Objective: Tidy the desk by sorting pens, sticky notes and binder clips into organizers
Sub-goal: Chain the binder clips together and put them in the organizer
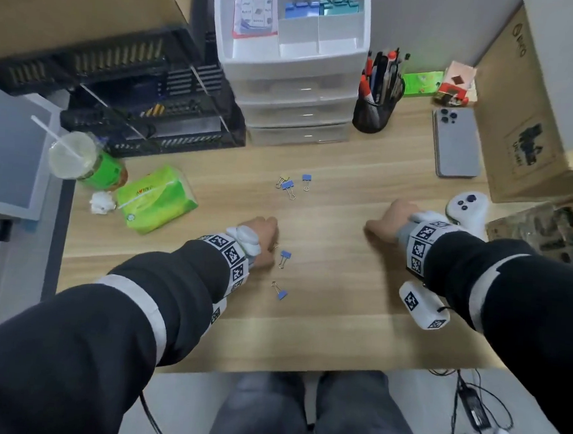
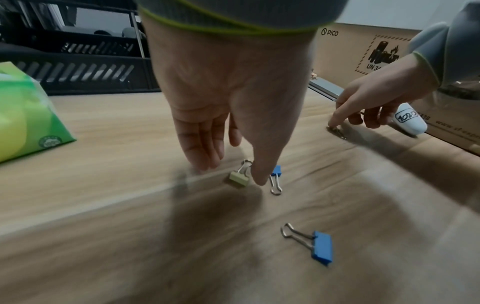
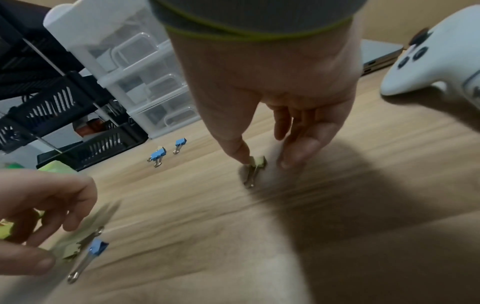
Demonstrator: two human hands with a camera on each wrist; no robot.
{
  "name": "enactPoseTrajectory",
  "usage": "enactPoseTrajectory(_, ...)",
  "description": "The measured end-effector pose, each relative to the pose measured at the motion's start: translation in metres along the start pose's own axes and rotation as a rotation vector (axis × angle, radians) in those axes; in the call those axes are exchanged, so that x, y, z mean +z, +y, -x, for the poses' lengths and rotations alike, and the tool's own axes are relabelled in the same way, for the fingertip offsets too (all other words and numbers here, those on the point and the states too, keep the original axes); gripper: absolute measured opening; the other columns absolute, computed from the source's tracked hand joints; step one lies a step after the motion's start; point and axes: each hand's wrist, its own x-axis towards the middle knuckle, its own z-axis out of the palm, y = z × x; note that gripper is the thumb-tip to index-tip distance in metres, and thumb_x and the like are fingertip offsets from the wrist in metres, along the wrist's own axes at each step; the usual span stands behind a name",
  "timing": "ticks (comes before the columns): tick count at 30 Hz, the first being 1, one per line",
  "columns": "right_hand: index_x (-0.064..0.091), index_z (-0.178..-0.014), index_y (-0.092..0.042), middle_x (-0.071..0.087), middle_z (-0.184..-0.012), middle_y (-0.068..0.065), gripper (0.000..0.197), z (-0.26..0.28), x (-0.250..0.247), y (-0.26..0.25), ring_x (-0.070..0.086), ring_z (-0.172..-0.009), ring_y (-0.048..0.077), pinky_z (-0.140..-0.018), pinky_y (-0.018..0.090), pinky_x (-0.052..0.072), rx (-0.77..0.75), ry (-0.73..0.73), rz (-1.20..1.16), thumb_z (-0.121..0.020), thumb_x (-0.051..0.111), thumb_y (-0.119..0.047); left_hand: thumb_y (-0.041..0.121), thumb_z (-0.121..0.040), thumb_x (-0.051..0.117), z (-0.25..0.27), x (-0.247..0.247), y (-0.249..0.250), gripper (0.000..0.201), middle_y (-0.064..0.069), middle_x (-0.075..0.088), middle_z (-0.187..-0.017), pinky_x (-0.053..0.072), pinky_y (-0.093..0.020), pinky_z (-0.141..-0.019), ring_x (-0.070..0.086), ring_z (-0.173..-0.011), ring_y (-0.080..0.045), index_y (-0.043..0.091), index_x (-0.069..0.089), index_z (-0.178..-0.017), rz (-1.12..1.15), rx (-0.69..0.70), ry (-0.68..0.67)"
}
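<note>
- The wooden desk (image 1: 338, 322) fills the frame's middle.
- The white drawer organizer (image 1: 289, 64) at top centre holds binder clips in its upper compartments.
- Left hand (image 2: 221, 92), lower centre, fingers extended downward, thumb beside a yellow-green binder clip (image 2: 238, 179).
- Right hand (image 3: 272, 102), centre right, thumb touching another yellow-green clip (image 3: 255, 166), fingers narrowly apart.
- Blue binder clips (image 1: 292, 185) lie mid-desk.

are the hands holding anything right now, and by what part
Neither clearly holds anything yet. The left hand has fingertips down around a pale green clip; the right hand touches another pale green clip at its body. Both clips lie on the desk.
</note>
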Motion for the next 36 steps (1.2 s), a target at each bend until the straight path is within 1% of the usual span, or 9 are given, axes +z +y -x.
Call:
enactPoseTrajectory(4,0.068,-0.075,-0.007,0.064,-0.063,0.005,0.024,0.003,0.008,0.003,0.058,-0.054,0.02,-0.05,0.022,0.041,-0.035,-0.031,-0.005,-0.08,0.067,-0.03,0.011,-0.09,0.06,-0.003,0.008,0.0,0.041,-0.01,0.062,-0.115,0.042,-0.03,-0.067,0.053,-0.083,-0.023,0.003,0.046,-0.128,-0.017,-0.014,-0.043)
enactPoseTrajectory(8,0.075,-0.067,-0.013,0.07,-0.058,0.002,0.021,0.005,0.009,-0.002,0.067,-0.054,0.021,-0.058,0.028,0.058,-0.051,-0.079,0.048,-0.058,0.081,-0.03,0.01,-0.089,0.058,0.001,0.009,-0.003,0.037,-0.009,0.062,-0.113,0.041,-0.031,-0.065,0.055,-0.082,-0.022,0.008,0.046,-0.124,0.001,-0.006,0.005)
enactPoseTrajectory(10,0.074,-0.068,-0.013,0.072,-0.062,0.003,0.02,0.007,0.009,-0.005,0.068,-0.056,0.02,-0.058,0.027,0.058,-0.074,-0.088,0.051,-0.055,0.08,-0.027,0.013,-0.088,0.059,0.002,0.011,-0.006,0.036,-0.009,0.063,-0.11,0.042,-0.032,-0.063,0.057,-0.082,-0.023,0.009,0.046,-0.121,0.016,-0.001,0.019)
enactPoseTrajectory(15,0.064,-0.084,-0.016,0.066,-0.086,0.003,0.018,0.005,0.012,-0.015,0.064,-0.077,0.021,-0.062,0.027,0.053,-0.16,-0.044,-0.098,-0.068,0.072,-0.016,0.019,-0.085,0.06,0.002,0.011,-0.008,0.036,-0.006,0.062,-0.11,0.053,-0.036,-0.074,0.064,-0.093,-0.026,0.012,0.047,-0.118,0.055,0.006,-0.015)
enactPoseTrajectory(19,0.07,-0.084,-0.016,0.069,-0.083,-0.002,0.007,-0.011,0.008,-0.037,0.066,-0.083,0.02,-0.058,0.022,0.044,-0.311,-0.059,-0.276,-0.078,0.073,-0.015,0.005,-0.084,0.059,-0.002,0.008,-0.013,0.043,-0.007,0.061,-0.117,0.053,-0.033,-0.076,0.064,-0.099,-0.026,0.008,0.048,-0.125,0.051,0.001,-0.038)
enactPoseTrajectory(23,0.068,-0.094,-0.022,0.065,-0.081,-0.007,0.008,-0.027,0.004,-0.071,0.063,-0.082,0.017,-0.071,0.021,0.045,-0.407,-0.076,-0.419,-0.089,0.065,-0.016,0.015,-0.088,0.058,0.001,0.005,-0.026,0.035,-0.01,0.065,-0.112,0.049,-0.033,-0.069,0.065,-0.096,-0.027,0.006,0.053,-0.121,0.095,-0.02,-0.018)
enactPoseTrajectory(26,0.065,-0.096,-0.019,0.065,-0.085,-0.001,0.015,-0.035,0.002,-0.102,0.06,-0.082,0.019,-0.073,0.021,0.042,-0.455,-0.022,-0.441,-0.092,0.054,-0.011,0.021,-0.087,0.059,0.009,0.004,-0.039,0.027,-0.011,0.069,-0.104,0.051,-0.034,-0.068,0.067,-0.091,-0.029,0.005,0.063,-0.109,0.159,-0.043,0.05)
enactPoseTrajectory(32,0.064,-0.086,-0.011,0.074,-0.096,0.009,0.024,-0.048,-0.008,-0.156,0.066,-0.09,0.031,-0.083,0.037,0.055,-0.583,0.049,-0.26,-0.088,0.041,-0.003,0.023,-0.078,0.062,0.02,0.009,-0.074,0.026,-0.003,0.066,-0.098,0.051,-0.033,-0.071,0.062,-0.085,-0.027,0.018,0.057,-0.104,0.362,-0.111,0.166)
enactPoseTrajectory(36,0.068,-0.091,-0.029,0.07,-0.101,-0.002,0.028,-0.064,-0.01,-0.164,0.065,-0.088,0.025,-0.082,0.031,0.053,-0.737,0.087,0.039,-0.084,0.053,-0.007,0.021,-0.077,0.061,0.022,0.015,-0.085,0.03,0.0,0.066,-0.1,0.055,-0.035,-0.076,0.063,-0.087,-0.027,0.021,0.06,-0.107,0.414,-0.142,0.19)
